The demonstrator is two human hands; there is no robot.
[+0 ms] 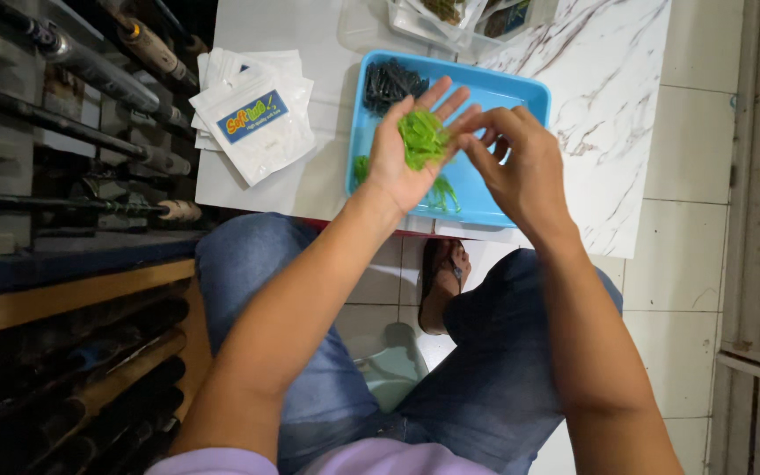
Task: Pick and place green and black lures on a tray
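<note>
My left hand is held palm up over a blue tray, cupping a small heap of bright green soft lures. My right hand hovers just to the right of it, fingertips bent toward the heap at the left palm's edge. More green lures lie in the tray below my hands, and a pile of dark lures fills its far left corner. The tray rests on a white marble-patterned table.
A stack of white zip pouches lies on the table left of the tray. Clear plastic boxes stand at the far edge. Fishing rods on a rack fill the left side. My jeans-clad knees and a sandalled foot are below the table.
</note>
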